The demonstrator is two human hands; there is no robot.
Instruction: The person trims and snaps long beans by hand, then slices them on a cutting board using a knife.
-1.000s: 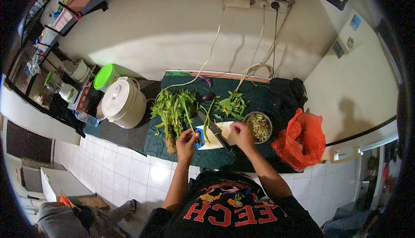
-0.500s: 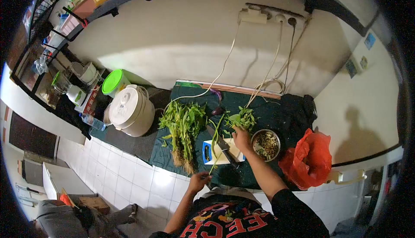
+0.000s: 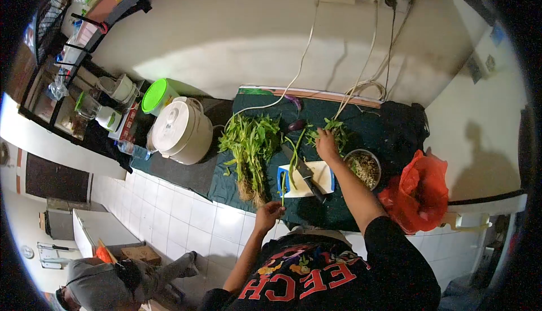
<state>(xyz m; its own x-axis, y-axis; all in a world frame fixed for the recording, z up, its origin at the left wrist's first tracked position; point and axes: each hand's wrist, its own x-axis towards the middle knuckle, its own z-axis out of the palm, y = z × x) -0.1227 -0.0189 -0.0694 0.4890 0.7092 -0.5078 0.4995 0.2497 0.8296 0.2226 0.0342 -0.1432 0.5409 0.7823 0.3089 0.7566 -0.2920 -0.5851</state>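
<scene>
My left hand (image 3: 270, 216) is closed in a pinch around the lower end of a thin green stem (image 3: 283, 189), at the near edge of the counter. Farther off, my right hand (image 3: 326, 144) reaches into a small pile of picked green leaves (image 3: 340, 134), its fingers bent and closed on them. A kitchen knife (image 3: 309, 179) lies across a white cutting board (image 3: 324, 176) with a blue end. To the left rests a big bunch of leafy greens (image 3: 248, 147), roots toward me. A metal bowl (image 3: 377, 178) of mixed chopped food is partly hidden by my right forearm.
Two purple eggplants (image 3: 296, 125) lie behind the greens. A red plastic bag (image 3: 420, 198) stands at right. On the left are a white rice cooker (image 3: 183, 133) and a green-lidded container (image 3: 155, 96). Another person (image 3: 107, 283) is bent over at lower left.
The view has shifted, so the counter appears higher and farther right. My right hand has moved forward, away from the board, into the leaves. My left hand keeps its pinch on the stem.
</scene>
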